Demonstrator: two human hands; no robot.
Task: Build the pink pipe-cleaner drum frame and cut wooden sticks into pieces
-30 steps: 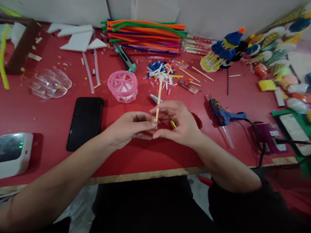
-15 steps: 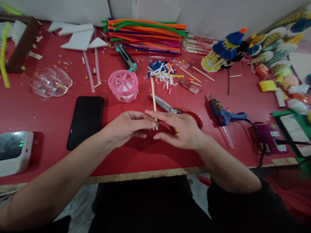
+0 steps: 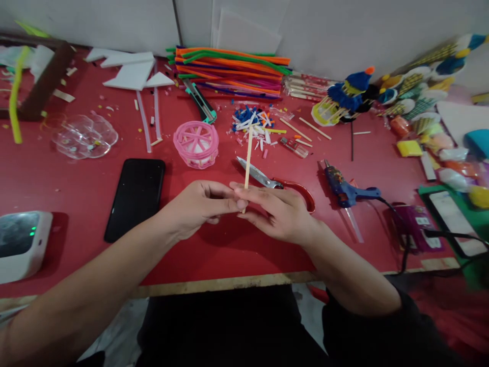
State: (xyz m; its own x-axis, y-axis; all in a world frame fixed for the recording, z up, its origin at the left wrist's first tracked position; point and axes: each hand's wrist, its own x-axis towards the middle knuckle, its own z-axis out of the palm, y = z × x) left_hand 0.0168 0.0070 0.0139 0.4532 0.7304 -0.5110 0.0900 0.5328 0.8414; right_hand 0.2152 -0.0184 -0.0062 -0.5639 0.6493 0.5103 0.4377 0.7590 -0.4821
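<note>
Head view is showing a left hand (image 3: 208, 204) and a right hand (image 3: 280, 211) meeting above a red tabletop (image 3: 225, 260), close to its front edge. The left hand is pinching 1 thin wooden stick (image 3: 248, 158) near its low end, with the thumb pressing it against the fingers. The right hand is touching the left, with its fingers curling by the stick. I cannot tell if it is gripping too, because the fingers are hiding that spot. The stick is pointing up and away from the person.

A few things could be going wrong here. If the pinch is getting weak, the stick could be slipping out, since only a bit near the end is being held. If the fingers are pushing too hard, it could be snapping, because it is looking so thin. Red-handled scissors (image 3: 274, 183) are lying just past the right hand, so a quick move could be bumping a knuckle on them. A pink round thing (image 3: 196, 145) is sitting past the left hand, and a swinging stick could be knocking it. A blue glue gun (image 3: 346, 191) is lying off to the right; if it is hot, a careless reach could be giving a burn.
</note>
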